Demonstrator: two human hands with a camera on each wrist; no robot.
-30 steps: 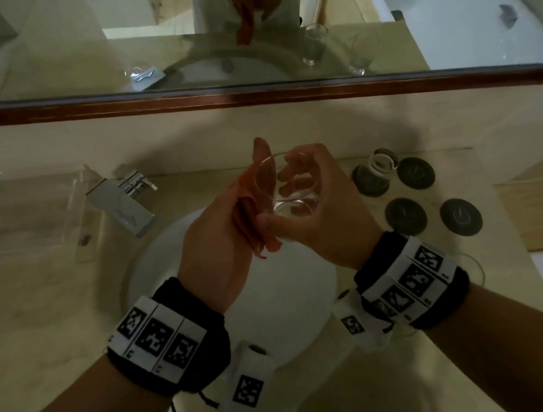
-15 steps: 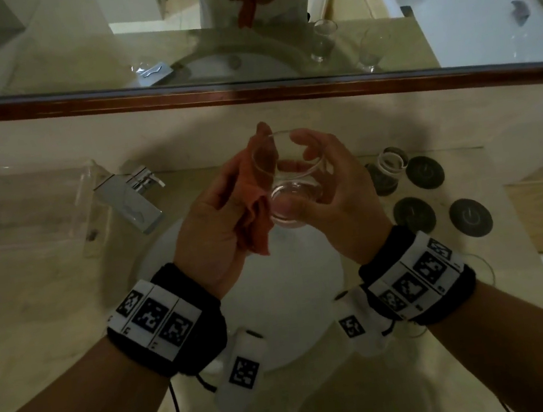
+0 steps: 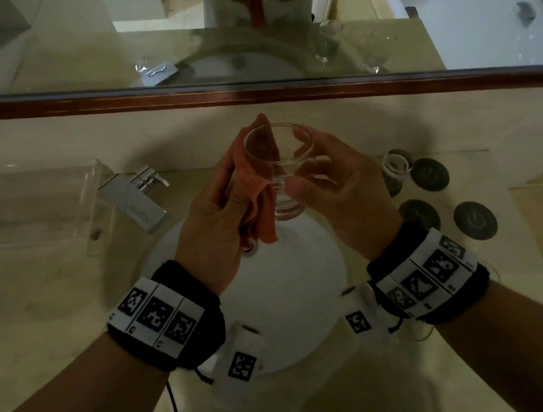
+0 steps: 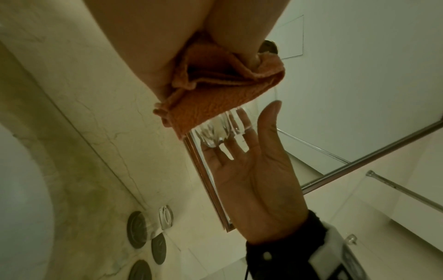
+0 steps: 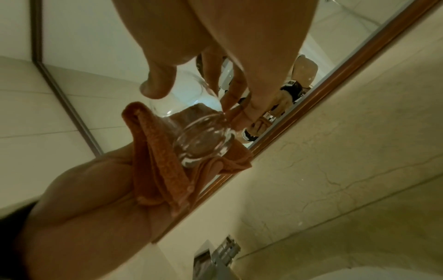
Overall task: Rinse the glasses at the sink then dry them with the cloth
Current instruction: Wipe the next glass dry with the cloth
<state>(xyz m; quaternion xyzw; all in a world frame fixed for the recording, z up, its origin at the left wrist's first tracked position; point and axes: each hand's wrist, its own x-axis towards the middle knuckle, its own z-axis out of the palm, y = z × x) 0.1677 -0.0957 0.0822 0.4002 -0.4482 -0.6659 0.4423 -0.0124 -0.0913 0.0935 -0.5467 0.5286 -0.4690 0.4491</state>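
Head view, right hand (image 3: 337, 193) gripping glass (image 3: 279, 170), left hand (image 3: 216, 220) clutching cloth (image 3: 258, 193), faucet (image 3: 135, 203) leftward, coasters (image 3: 430, 174) right.

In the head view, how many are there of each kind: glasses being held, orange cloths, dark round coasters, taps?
held glass: 1
orange cloth: 1
dark round coasters: 4
tap: 1
Total: 7

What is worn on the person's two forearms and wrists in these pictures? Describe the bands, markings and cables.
Both forearms are bare, with no sleeves. The left hand and the right hand each have a black wrist cuff carrying a white strip of three square black-and-white coded markers. Below each cuff hangs a white block with one more such marker. A thin black cable trails down from the left cuff.
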